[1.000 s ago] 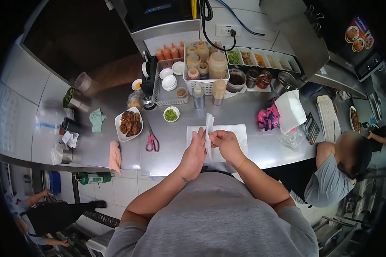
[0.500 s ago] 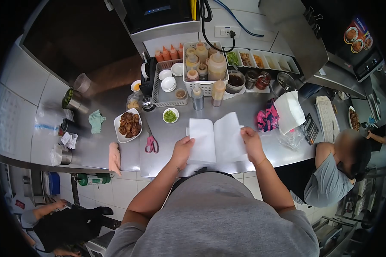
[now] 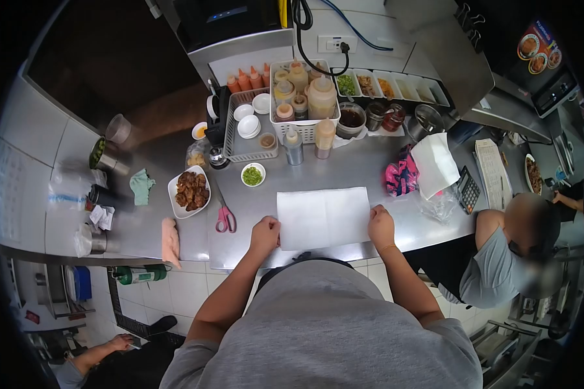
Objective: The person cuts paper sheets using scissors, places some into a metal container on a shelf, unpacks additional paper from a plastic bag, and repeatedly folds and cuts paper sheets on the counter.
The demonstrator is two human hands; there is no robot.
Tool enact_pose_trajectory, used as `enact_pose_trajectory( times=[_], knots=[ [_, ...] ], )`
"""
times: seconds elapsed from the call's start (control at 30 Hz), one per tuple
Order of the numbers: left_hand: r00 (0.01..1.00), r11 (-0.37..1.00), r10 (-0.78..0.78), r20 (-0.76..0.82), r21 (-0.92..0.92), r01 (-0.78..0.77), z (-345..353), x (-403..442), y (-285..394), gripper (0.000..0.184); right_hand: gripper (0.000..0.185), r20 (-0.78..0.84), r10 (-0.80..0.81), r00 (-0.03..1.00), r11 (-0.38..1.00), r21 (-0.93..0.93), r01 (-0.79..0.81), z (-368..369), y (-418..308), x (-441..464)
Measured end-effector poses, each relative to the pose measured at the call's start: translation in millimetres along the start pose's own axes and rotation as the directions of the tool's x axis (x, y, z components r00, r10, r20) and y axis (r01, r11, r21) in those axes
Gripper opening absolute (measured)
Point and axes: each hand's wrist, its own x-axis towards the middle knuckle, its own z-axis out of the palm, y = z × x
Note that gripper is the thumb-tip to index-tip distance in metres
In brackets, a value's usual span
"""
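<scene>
A white paper sheet [image 3: 323, 219] lies spread out near the front edge of the steel counter, with a faint crease down its middle. My left hand [image 3: 265, 233] is closed on its left edge, fingers curled in. At the right edge my right hand [image 3: 380, 225] pinches the same paper. Pink-handled scissors [image 3: 225, 219] lie left of my left hand. Behind the paper are a small bowl of chopped green garnish [image 3: 253, 175] and two squeeze bottles, one grey [image 3: 293, 150] and one tan [image 3: 324, 139]. A white dish of browned meat [image 3: 192, 191] sits further left.
A white basket of sauce bottles [image 3: 303, 131] and a grey basket of small dishes [image 3: 252, 153] stand behind. Right are a pink-and-black cloth [image 3: 402, 174], white paper, a calculator [image 3: 468, 190] and a seated person [image 3: 493, 259]. Another person's arm [image 3: 100, 353] shows lower left.
The white paper, upright between my hands and then opened like a booklet, now lies flat as one sheet. My hands have moved apart to its sides. The person at lower left has shifted.
</scene>
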Motion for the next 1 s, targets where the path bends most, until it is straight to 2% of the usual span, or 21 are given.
enact_pose_trajectory(
  times=[0.2, 0.3, 0.37, 0.4, 0.47, 0.53, 0.63, 0.67, 0.73, 0.77, 0.8, 0.87, 0.9, 0.93, 1.0],
  knots=[
    [0.997, 0.997, 0.021, -0.079, 0.075, -0.016, 0.3, -1.2, 11.6, 0.019, 0.012, 0.006, -0.052, 0.999, 0.996, -0.079, 0.052, 4.0, -0.8, -0.9],
    [0.995, 0.979, -0.095, -0.001, 0.179, 0.094, -4.7, -0.2, 18.3, 0.023, 0.01, -0.007, -0.067, 0.998, 0.99, -0.125, 0.066, 3.3, -1.6, 0.8],
    [0.96, 0.911, 0.202, -0.193, 0.396, -0.112, -1.7, -11.0, 28.3, 0.03, 0.01, -0.022, -0.053, 0.998, 0.988, -0.148, 0.05, -11.3, -16.5, 3.5],
    [0.898, 0.839, 0.356, -0.257, 0.511, -0.186, 1.2, -17.2, 35.9, 0.035, 0.011, -0.054, -0.152, 0.987, 0.981, -0.134, 0.144, -17.6, -23.8, 5.3],
    [0.829, 0.636, 0.559, -0.002, 0.643, -0.427, 4.7, -23.0, 57.3, 0.052, 0.015, -0.114, -0.345, 0.932, 0.936, -0.114, 0.333, -28.3, -40.3, 6.9],
    [0.719, 0.336, 0.548, 0.428, 0.675, -0.657, 21.0, -20.1, 70.3, 0.067, 0.016, -0.052, -0.416, 0.908, 0.909, -0.028, 0.415, -30.6, -65.2, 5.1],
    [0.66, 0.304, 0.519, 0.543, 0.605, -0.736, 39.8, -8.2, 43.5, 0.074, 0.018, 0.087, -0.483, 0.871, 0.875, 0.058, 0.48, -20.7, -89.9, 8.1],
    [0.681, 0.323, 0.494, 0.541, 0.613, -0.721, 40.3, -7.5, 46.4, 0.076, 0.019, 0.137, -0.495, 0.858, 0.869, 0.074, 0.489, -17.1, -96.3, 11.1],
    [0.716, 0.361, 0.438, 0.543, 0.623, -0.693, 36.2, -5.1, 50.1, 0.078, 0.017, 0.118, -0.54, 0.833, 0.841, 0.087, 0.533, -12.2, -95.4, 10.8],
    [0.736, 0.442, 0.546, 0.4, 0.608, -0.659, 31.0, -7.5, 46.8, 0.073, 0.017, 0.107, -0.56, 0.821, 0.828, 0.092, 0.553, -11.3, -93.1, 9.8],
    [0.808, 0.55, 0.549, 0.215, 0.635, -0.543, 18.3, -5.1, 43.4, 0.07, 0.016, 0.092, -0.546, 0.833, 0.836, 0.123, 0.534, -12.3, -91.4, 8.6],
    [0.864, 0.741, 0.48, -0.152, 0.598, -0.306, -25.6, -7.7, 36.1, 0.064, 0.014, 0.062, -0.497, 0.865, 0.857, 0.187, 0.479, -20.3, -92.1, 1.5],
    [0.831, 0.707, 0.442, -0.338, 0.701, -0.091, -42.3, -9.5, 27.7, 0.06, 0.012, 0.081, -0.469, 0.879, 0.874, 0.186, 0.449, -22.7, -93.0, -1.1],
    [0.751, 0.658, 0.418, -0.512, 0.74, 0.139, -54.9, -12.1, 17.3, 0.056, 0.013, 0.118, -0.44, 0.89, 0.885, 0.225, 0.408, -25.4, -97.4, -4.5],
    [0.83, 0.711, 0.265, -0.49, 0.681, 0.174, -78.9, -14.7, -3.0, 0.052, 0.014, 0.195, -0.391, 0.9, 0.899, 0.29, 0.328, -29.8, -109.5, -8.8]
  ],
)
